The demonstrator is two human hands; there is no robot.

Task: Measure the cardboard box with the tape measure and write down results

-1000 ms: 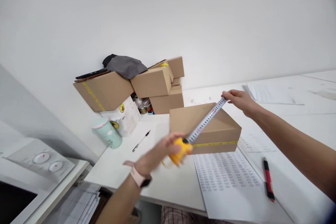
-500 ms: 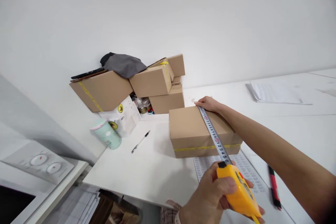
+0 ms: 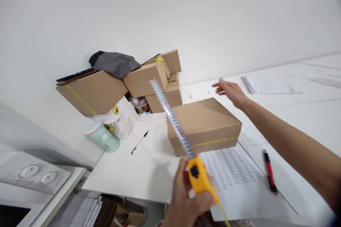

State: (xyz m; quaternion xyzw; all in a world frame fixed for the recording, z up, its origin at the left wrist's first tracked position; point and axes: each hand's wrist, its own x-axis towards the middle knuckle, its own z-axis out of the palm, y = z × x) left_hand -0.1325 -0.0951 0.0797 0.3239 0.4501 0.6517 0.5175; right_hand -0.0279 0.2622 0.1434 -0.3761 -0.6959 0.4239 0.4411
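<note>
My left hand (image 3: 183,198) is wrapped round a yellow tape measure (image 3: 201,177) near the desk's front edge. Its metal blade (image 3: 173,122) sticks out up and to the left, in the air in front of a closed cardboard box (image 3: 205,117) with a yellow tape strip. Behind the box's right side, my right hand (image 3: 230,92) hovers with fingers apart, holding nothing and not touching the box. Under the box's front edge lies a printed sheet (image 3: 231,170). To the right of it is a red and black marker (image 3: 270,173).
Stacked cardboard boxes (image 3: 92,94) with a grey cloth (image 3: 114,63) on top stand against the wall. A mint-green bottle (image 3: 103,138) and a pen (image 3: 140,142) are at the left. A paper stack (image 3: 269,83) lies at the back right. A white appliance (image 3: 34,173) stands lower left.
My right hand has let go of the blade's end and lifted off the box. The tape measure has swung left and up, its blade now clear of the box top.
</note>
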